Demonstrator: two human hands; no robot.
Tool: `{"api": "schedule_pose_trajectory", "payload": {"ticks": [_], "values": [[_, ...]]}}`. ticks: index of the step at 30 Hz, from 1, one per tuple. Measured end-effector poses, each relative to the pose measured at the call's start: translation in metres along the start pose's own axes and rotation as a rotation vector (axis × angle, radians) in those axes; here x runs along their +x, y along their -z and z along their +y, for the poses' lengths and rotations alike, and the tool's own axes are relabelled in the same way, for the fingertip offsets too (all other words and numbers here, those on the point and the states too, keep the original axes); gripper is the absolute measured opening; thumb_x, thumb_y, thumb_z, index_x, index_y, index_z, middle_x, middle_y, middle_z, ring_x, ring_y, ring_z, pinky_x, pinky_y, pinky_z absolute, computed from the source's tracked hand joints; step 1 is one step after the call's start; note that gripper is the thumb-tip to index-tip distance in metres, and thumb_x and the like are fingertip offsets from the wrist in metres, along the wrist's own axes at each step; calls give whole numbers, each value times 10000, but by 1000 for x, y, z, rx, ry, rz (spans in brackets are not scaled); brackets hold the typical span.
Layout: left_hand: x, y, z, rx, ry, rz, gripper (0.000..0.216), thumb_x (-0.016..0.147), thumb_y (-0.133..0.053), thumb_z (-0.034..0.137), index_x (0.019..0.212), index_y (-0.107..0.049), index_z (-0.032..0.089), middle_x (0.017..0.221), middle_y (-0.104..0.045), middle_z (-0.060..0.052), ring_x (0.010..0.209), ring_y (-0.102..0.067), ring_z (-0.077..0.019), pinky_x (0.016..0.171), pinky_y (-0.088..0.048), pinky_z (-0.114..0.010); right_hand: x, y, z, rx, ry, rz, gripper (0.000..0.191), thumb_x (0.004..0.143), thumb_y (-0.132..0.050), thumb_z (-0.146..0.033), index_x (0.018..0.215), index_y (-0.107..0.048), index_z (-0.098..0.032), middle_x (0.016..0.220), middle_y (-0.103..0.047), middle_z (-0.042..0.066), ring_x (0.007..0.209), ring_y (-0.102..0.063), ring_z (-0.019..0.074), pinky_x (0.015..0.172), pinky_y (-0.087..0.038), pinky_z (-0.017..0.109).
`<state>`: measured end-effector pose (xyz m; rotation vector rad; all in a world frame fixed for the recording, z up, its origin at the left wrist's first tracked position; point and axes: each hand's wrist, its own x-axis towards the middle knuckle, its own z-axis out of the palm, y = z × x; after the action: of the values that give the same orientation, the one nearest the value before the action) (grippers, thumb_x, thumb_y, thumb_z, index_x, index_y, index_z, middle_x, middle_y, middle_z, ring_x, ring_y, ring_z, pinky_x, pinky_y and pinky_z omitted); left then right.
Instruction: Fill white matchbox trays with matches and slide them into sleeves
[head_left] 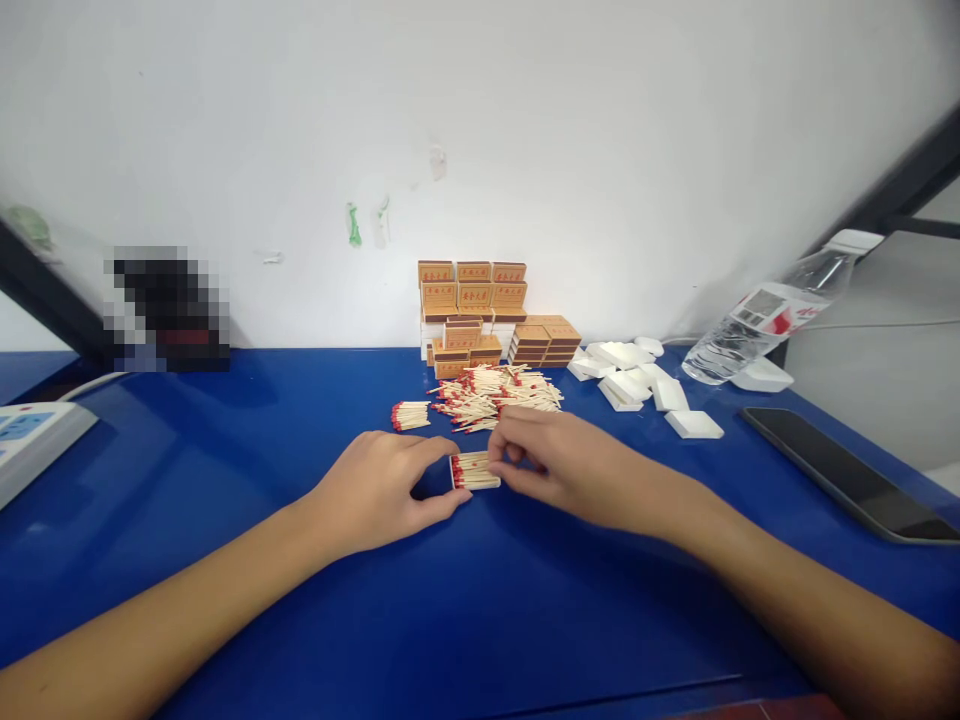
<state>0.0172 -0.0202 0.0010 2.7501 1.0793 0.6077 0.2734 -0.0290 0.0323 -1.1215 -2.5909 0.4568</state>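
Observation:
A small white matchbox tray (453,474) filled with red-tipped matches (474,470) lies on the blue table. My left hand (382,487) grips the tray's left end between thumb and forefinger. At the tray's right end, the fingers of my right hand (544,455) are curled and pinched together over the match ends; what lies between the fingertips is hidden. Just behind sits a loose heap of matches (495,390), partly covered by my right hand. A smaller neat bundle of matches (410,415) lies left of the heap.
Orange matchboxes (474,295) are stacked against the wall, with more boxes (544,340) beside them. Several white trays (694,425) lie scattered to the right. A water bottle (772,310) leans there, near a phone (847,470). A white power strip (45,440) is far left.

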Motion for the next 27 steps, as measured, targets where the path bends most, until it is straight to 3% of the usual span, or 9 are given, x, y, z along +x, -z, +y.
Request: {"api": "schedule_pose_trajectory", "payload": {"ticks": [7,13,15,20,23,27], "values": [[-1,2,4,13,-26,12,268,936,-692,430,1088,-738,213,587,-541,58,499,-507,-126,546,-343,-259,0,-14,-12,-114,24,10,94,1013,-550,-186,960,-626,-173,1000,-666,66,790,-610,167,692,-420,300],[-2,0,3,4,-44,115,317,943,-685,444,1136,-741,199,544,-504,72,465,-476,-116,544,-352,-254,-1,11,8,-138,23,164,112,1003,-547,-178,942,-640,-195,918,-671,48,775,-588,169,684,-400,292],[-1,0,2,4,-34,95,312,939,-691,446,1127,-746,202,544,-499,73,467,-476,-114,543,-348,-252,-2,21,23,-205,-16,218,122,995,-544,-179,933,-648,-195,897,-665,54,779,-587,181,688,-393,299],[1,0,0,-31,23,18,302,928,-702,457,1103,-752,216,538,-486,82,467,-463,-106,533,-326,-247,-2,27,56,-156,-29,63,103,977,-585,-186,983,-687,-203,957,-678,56,840,-622,187,730,-429,299],[1,1,0,-23,27,39,309,931,-698,456,1117,-752,216,534,-476,83,463,-450,-105,535,-316,-248,-1,19,58,-150,-50,-13,107,988,-597,-213,1038,-690,-199,1054,-664,79,888,-632,199,758,-454,312],[1,1,0,-19,15,-3,288,937,-688,444,1098,-752,214,545,-485,77,473,-454,-107,544,-316,-247,1,11,52,-222,-94,-25,138,1026,-543,-243,978,-657,-182,1007,-634,87,835,-615,201,724,-449,321]]}}
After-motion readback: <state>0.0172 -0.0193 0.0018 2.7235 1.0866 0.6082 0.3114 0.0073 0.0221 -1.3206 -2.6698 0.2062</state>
